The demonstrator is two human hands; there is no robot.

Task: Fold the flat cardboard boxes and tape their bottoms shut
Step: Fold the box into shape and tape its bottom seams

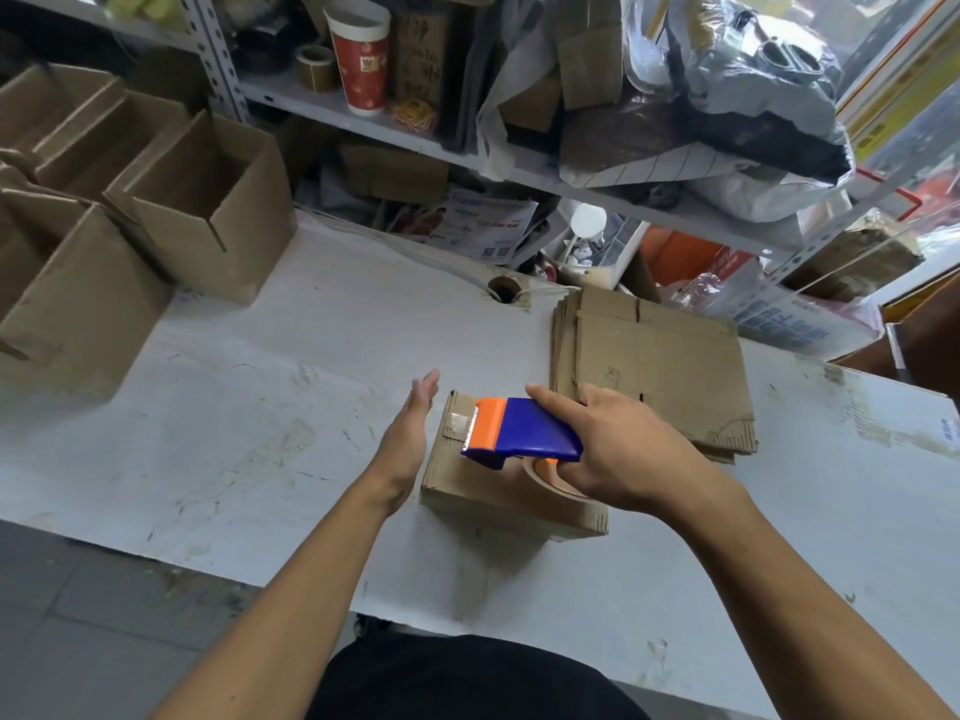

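Note:
A folded cardboard box [467,485] stands bottom-up on the white table [234,407] in front of me. Clear tape shows at the far end of its top face. My right hand [618,449] grips a blue and orange tape dispenser [524,431] over the box, toothed edge toward the far left corner. My left hand [410,433] is beside the box's left side with fingers straight, holding nothing; whether it touches the box I cannot tell. A stack of flat cardboard boxes [660,366] lies just right of and behind the box.
Several assembled open boxes [202,210] stand at the table's left and back left. A cluttered metal shelf [571,163] with bags, a red cup [361,54] and tape rolls runs along the back. A cable hole [503,289] is in the table.

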